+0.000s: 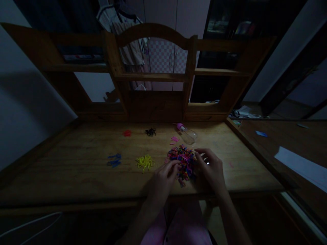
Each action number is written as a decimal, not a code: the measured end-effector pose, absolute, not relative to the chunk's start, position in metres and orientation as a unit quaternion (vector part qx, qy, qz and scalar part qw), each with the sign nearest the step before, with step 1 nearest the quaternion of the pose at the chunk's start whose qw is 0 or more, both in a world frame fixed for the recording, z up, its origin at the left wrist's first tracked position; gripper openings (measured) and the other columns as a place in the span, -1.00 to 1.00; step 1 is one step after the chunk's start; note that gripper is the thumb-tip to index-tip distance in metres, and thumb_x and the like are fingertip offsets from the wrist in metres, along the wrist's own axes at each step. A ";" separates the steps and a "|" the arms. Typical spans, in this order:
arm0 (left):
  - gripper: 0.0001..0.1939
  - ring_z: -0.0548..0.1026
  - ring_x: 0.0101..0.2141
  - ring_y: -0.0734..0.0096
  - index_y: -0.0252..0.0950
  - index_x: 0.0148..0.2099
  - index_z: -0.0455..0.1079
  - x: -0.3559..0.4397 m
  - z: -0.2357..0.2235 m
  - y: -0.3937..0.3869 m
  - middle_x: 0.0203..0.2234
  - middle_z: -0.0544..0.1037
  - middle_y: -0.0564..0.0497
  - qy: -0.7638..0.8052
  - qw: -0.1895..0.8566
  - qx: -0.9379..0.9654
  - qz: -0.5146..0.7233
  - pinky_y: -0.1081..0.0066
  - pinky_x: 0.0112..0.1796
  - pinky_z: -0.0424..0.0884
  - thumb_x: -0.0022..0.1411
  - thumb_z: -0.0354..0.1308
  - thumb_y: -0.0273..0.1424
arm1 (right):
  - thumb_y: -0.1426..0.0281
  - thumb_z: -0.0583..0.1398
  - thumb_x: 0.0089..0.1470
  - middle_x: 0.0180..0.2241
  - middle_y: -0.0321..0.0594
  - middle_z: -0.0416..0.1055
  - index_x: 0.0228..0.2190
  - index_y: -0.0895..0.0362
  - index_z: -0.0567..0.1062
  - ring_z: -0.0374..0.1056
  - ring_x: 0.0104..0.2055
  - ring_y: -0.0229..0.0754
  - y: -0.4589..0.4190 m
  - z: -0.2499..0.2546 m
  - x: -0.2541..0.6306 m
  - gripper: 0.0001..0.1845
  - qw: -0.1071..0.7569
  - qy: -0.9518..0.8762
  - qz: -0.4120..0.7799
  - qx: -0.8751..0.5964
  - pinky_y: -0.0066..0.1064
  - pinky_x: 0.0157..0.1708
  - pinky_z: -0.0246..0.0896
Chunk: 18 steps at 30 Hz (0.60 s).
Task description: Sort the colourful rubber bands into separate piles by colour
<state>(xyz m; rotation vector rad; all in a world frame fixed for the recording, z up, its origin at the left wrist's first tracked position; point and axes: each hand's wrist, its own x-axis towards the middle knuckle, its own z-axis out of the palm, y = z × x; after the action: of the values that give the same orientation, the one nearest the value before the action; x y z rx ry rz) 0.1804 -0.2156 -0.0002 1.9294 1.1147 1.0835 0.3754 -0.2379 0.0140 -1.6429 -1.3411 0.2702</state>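
Observation:
A mixed heap of small colourful loops that look like elastic hair bands (184, 157) lies on the wooden desk. At its left edge, my left hand (163, 175) has thumb and forefinger pinched together; whatever is between them is too small to make out. My right hand (211, 166) curves over the heap's right side, its fingers bent but apart, and part of the heap is hidden beneath it. Separate small piles lie beyond and to the left: yellow bands (145, 162), blue bands (114, 160), black bands (150, 132), red bands (127, 133) and pink bands (174, 139).
A clear bottle with a pink top (189, 134) lies on its side behind the heap. The desk's wooden shelf unit (153, 77) rises at the back. To the right, a lower brown surface holds a white paper sheet (302, 166) and a small blue card (261, 133).

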 end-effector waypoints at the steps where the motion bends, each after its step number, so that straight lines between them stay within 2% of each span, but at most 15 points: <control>1: -0.80 0.57 -0.25 0.44 -0.14 -0.08 0.48 0.179 -0.002 -0.218 -0.26 0.62 0.12 0.421 0.331 0.735 0.416 0.50 -0.19 0.43 0.32 0.09 -0.46 | 0.26 0.15 0.20 -0.28 -0.23 0.47 -0.21 0.08 0.52 0.37 -0.42 -0.24 -0.239 0.013 0.381 -0.79 0.468 -0.557 0.128 -0.674 -0.42 -0.42 0.25; 6: -0.84 0.55 -0.23 0.43 -0.14 -0.13 0.51 0.172 -0.004 -0.221 -0.24 0.60 0.10 0.409 0.354 0.711 0.449 0.50 -0.18 0.42 0.32 0.11 -0.40 | 0.25 0.16 0.19 -0.22 -0.21 0.43 -0.20 0.07 0.53 0.35 -0.43 -0.27 -0.243 0.010 0.395 -0.78 0.420 -0.595 0.143 -0.670 -0.41 -0.41 0.25; 9: -0.89 0.53 -0.23 0.42 -0.18 -0.22 0.51 0.169 -0.003 -0.219 -0.27 0.58 0.08 0.410 0.369 0.695 0.460 0.49 -0.19 0.40 0.28 0.17 -0.33 | 0.28 0.16 0.19 -0.21 -0.21 0.42 -0.24 0.07 0.53 0.38 -0.35 -0.23 -0.246 0.008 0.392 -0.82 0.401 -0.613 0.120 -0.670 -0.40 -0.35 0.25; 12: -0.85 0.51 -0.30 0.44 -0.24 -0.31 0.48 0.169 -0.003 -0.216 -0.36 0.56 0.07 0.425 0.383 0.680 0.458 0.51 -0.26 0.38 0.23 0.23 -0.27 | 0.31 0.19 0.16 -0.22 -0.21 0.42 -0.26 0.07 0.52 0.40 -0.27 -0.18 -0.247 0.005 0.387 -0.86 0.385 -0.616 0.093 -0.681 -0.39 -0.29 0.25; 18: -0.77 0.47 -0.39 0.47 -0.28 -0.39 0.38 0.171 -0.007 -0.214 -0.45 0.49 0.09 0.431 0.415 0.657 0.459 0.54 -0.34 0.35 0.22 0.23 -0.24 | 0.28 0.18 0.17 -0.30 -0.24 0.46 -0.37 0.08 0.52 0.38 -0.37 -0.21 -0.246 -0.001 0.384 -0.83 0.407 -0.587 0.098 -0.693 -0.40 -0.35 0.23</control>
<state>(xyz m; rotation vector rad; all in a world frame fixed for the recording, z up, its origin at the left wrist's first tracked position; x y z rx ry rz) 0.1707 -0.2138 -0.0068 1.6504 1.0832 1.1526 0.3839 -0.2463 -0.0006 -1.7469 -1.4806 0.2478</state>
